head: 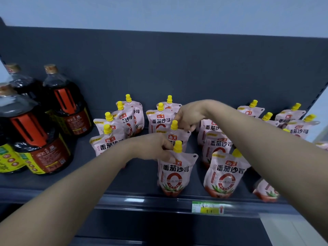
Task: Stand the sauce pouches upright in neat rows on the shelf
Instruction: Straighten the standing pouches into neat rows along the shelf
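Above the green price tag [207, 207], the front tomato sauce pouch [177, 174] stands upright at the shelf [138, 178] edge, its top pinched by the left hand [159, 148]. Just behind it, the right hand [188, 116] grips the second pouch [177, 137] by its top. More upright pouches [122, 119] stand beyond, with dark sauce bottles [67, 107] at left.

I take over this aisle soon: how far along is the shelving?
Done: the left row stands upright in line. In hand: the left hand grips the front middle pouch by its top; the right hand pinches the pouch behind it. Left: the far-right pouches look staggered, and the corner pouch is half hidden by the right arm.
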A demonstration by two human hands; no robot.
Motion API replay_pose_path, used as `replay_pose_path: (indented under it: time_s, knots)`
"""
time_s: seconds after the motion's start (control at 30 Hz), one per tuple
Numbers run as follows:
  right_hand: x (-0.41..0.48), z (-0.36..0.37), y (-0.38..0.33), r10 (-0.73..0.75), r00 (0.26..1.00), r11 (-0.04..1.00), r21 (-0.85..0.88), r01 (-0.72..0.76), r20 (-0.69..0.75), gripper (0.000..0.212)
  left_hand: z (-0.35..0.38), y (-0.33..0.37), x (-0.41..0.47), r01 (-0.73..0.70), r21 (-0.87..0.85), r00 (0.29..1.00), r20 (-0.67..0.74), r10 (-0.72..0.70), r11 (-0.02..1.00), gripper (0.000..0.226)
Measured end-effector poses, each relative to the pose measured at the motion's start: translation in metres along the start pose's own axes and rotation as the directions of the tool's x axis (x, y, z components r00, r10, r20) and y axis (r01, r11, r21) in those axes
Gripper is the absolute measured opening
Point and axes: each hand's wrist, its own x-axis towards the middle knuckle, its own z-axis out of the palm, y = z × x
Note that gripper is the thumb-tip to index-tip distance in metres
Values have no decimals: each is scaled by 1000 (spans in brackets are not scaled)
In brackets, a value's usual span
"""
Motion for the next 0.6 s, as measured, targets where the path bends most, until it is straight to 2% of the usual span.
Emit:
replay_pose_path:
  time_s: [0.07,0.17,0.23,0.3,0.43,0.5,0.6]
  knots:
    - [-1,-13,5,-16,1000,998,68,17,-13,29,-14,1,-8,14,-111,999,-27,-17,994,22]
    - [6,-29,14,2,968,995,98,24,-250,30,-39,-3,-11,-7,-374,967,-240,-89,927,23]
    - [17,-32,19,22,926,999,55,-1,-376,29,-50,-11,0,22,-282,878,-453,-154,959,21]
    - [30,-33,22,31,899,999,32,-19,-436,28,-56,-19,17,136,-144,794,-576,-195,980,31]
    - [53,-33,27,32,907,999,-18,-43,-419,34,-62,-32,57,289,-67,767,-581,-273,955,48]
    - [63,-34,31,21,922,998,-52,-45,-388,33,-64,-40,73,301,-71,772,-567,-287,951,42]
    - [79,-36,38,-3,944,994,-104,-34,-329,17,-66,-52,90,307,-74,791,-535,-297,949,27]
